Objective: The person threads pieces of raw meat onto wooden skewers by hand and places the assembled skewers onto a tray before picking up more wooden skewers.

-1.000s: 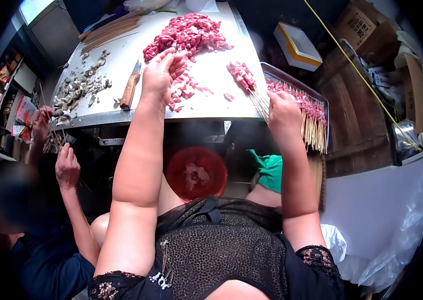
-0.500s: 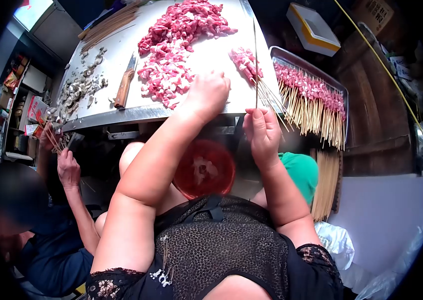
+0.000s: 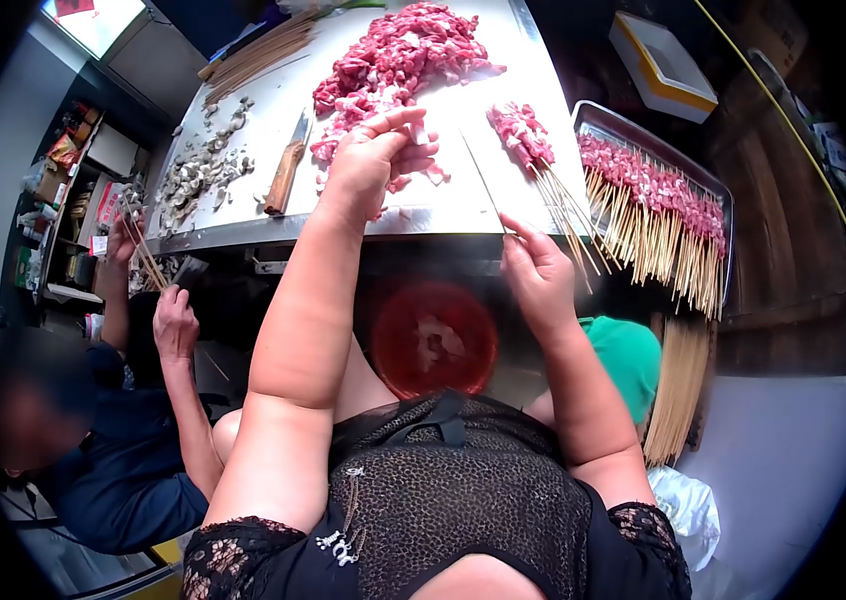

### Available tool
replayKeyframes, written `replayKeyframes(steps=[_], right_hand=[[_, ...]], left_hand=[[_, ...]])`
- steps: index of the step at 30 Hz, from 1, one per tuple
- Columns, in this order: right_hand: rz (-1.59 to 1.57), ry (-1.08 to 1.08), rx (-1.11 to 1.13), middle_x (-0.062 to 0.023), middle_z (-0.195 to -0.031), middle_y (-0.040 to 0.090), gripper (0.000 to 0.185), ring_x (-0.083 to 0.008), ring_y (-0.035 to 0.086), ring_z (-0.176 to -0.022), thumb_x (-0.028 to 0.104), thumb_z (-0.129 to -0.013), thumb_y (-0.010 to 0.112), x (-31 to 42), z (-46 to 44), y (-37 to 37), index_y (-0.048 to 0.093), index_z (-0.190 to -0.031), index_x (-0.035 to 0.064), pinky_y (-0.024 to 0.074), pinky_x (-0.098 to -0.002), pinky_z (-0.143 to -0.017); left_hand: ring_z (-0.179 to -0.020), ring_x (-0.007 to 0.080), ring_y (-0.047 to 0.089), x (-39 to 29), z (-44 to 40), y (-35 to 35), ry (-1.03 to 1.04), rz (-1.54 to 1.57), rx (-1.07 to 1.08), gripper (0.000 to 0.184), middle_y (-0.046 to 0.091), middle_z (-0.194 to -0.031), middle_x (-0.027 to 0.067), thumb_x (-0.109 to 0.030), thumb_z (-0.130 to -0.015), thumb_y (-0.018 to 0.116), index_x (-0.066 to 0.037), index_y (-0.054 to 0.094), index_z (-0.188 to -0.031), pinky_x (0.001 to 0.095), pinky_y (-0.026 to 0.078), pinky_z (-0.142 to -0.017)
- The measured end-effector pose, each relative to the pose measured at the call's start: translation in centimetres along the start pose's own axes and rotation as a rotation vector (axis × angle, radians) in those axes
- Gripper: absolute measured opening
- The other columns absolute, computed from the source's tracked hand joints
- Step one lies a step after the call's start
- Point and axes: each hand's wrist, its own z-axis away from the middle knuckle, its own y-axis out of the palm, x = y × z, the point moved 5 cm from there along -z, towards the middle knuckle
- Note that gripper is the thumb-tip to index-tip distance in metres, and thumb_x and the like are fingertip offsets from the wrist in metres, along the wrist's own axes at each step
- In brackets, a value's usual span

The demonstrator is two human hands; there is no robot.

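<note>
Head view, and your right hand (image 3: 538,268) has the bare skewer (image 3: 484,182) clamped between thumb and fingers, low on the stick, just in front of the table (image 3: 548,85). A second ago that hand was down at the stick ends of the loaded skewers (image 3: 523,138); half a second ago the bare one stood nearly upright, and now its tip leans left, over the white top, towards the meat. Your left hand (image 3: 378,160) has swung back too: it was bunched to the right of the heap, and now it's over the near end of the meat (image 3: 398,60), fingers loosely spread. Whether they grip a piece, you can't tell from here. Loaded skewers lie untouched on your right, sticks jutting past the edge, just beside the full tray (image 3: 729,215). Knife (image 3: 287,175) hasn't budged, left of the meat. Off to your left, the co-worker's hands (image 3: 176,325) still hold thin sticks (image 3: 150,262).
</note>
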Motion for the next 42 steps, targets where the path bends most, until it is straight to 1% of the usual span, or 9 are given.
replayKeyframes(steps=[3,6,10,12,13,14,17,23,42], right_hand=[[-0.006,-0.011,0.006,0.0027,-0.068,0.052,0.026,-0.0032,0.047,-0.061,0.003,-0.089,0.054,0.0,0.1,0.1,0.06,-0.114,0.0024,0.0394,-0.0174,-0.056],[0.003,-0.023,0.015,0.0023,-0.069,0.053,0.026,-0.0033,0.048,-0.061,0.003,-0.088,0.054,0.1,0.3,0.2,0.061,-0.113,0.0022,0.0397,-0.0175,-0.056],[0.061,-0.055,0.043,0.0019,-0.071,0.056,0.024,-0.0038,0.049,-0.061,0.003,-0.087,0.055,0.3,0.3,0.6,0.062,-0.111,0.002,0.0407,-0.0177,-0.056],[0.057,-0.044,0.057,0.0016,-0.072,0.056,0.025,-0.0039,0.049,-0.061,0.003,-0.087,0.055,0.1,0.3,0.8,0.063,-0.11,0.0022,0.0411,-0.0178,-0.056],[0.053,-0.033,0.069,0.0013,-0.072,0.057,0.025,-0.0041,0.049,-0.061,0.003,-0.086,0.056,0.0,0.3,1.0,0.063,-0.11,0.0023,0.0416,-0.018,-0.056],[0.052,-0.032,0.073,0.0013,-0.072,0.057,0.025,-0.0041,0.049,-0.061,0.003,-0.086,0.056,-0.1,0.3,1.0,0.063,-0.11,0.0023,0.0416,-0.018,-0.056],[0.092,-0.029,0.093,0.0007,-0.073,0.058,0.026,-0.0042,0.049,-0.061,0.002,-0.085,0.056,-0.5,0.2,1.4,0.063,-0.11,0.003,0.0421,-0.0184,-0.056],[0.123,-0.039,0.095,0.0006,-0.072,0.058,0.026,-0.0036,0.048,-0.06,0.002,-0.085,0.056,-0.5,0.0,1.7,0.063,-0.11,0.0033,0.0421,-0.0184,-0.057],[0.21,-0.065,0.1,-0.005,-0.08,0.064,0.025,-0.0057,0.053,-0.064,0.002,-0.084,0.057,-0.6,0.0,1.5,0.064,-0.108,0.0042,0.0447,-0.0203,-0.06]], left_hand=[[-0.087,0.0181,0.065,-0.3,0.7,0.2,0.094,-0.117,0.047,0.036,0.064,-0.102,0.0108,0.005,-0.084,0.048,-0.003,0.054,-0.118,0.0239,0.051,-0.064],[-0.087,0.0154,0.062,-0.2,1.1,0.0,0.093,-0.152,0.005,0.029,0.063,-0.101,0.0095,-0.006,-0.086,0.058,-0.002,0.056,-0.115,0.0243,0.051,-0.065],[-0.089,0.0161,0.061,-0.4,0.9,-0.5,0.054,-0.144,-0.128,0.029,0.063,-0.102,0.0114,-0.016,-0.087,0.06,0.001,0.057,-0.111,0.0258,0.052,-0.069],[-0.09,0.0169,0.061,-0.3,0.4,-1.3,0.168,-0.058,-0.177,0.029,0.062,-0.102,0.0131,-0.019,-0.089,0.058,0.003,0.057,-0.108,0.0278,0.052,-0.075],[-0.08,0.0158,0.063,-0.3,0.2,-1.7,0.191,-0.025,-0.151,0.027,0.064,-0.095,0.0092,-0.026,-0.092,0.054,-0.003,0.059,-0.105,0.027,0.051,-0.066],[-0.08,0.0158,0.063,0.0,0.0,-2.2,0.191,-0.025,-0.156,0.027,0.064,-0.095,0.0092,-0.026,-0.092,0.054,-0.003,0.059,-0.105,0.027,0.051,-0.066],[-0.09,0.0225,0.063,-0.1,0.7,-1.4,0.023,0.232,-0.077,0.025,0.063,-0.101,0.0158,-0.021,-0.095,0.045,-0.001,0.054,-0.107,0.0351,0.053,-0.081],[-0.087,0.0229,0.063,-0.5,1.0,-0.8,0.018,0.346,-0.021,0.026,0.064,-0.093,0.0138,-0.024,-0.093,0.049,-0.001,0.054,-0.106,0.0354,0.053,-0.079],[-0.082,0.0218,0.065,0.0,0.9,-1.2,-0.011,0.143,-0.032,0.028,0.064,-0.092,0.012,-0.022,-0.097,0.037,-0.001,0.049,-0.111,0.0316,0.053,-0.07]])
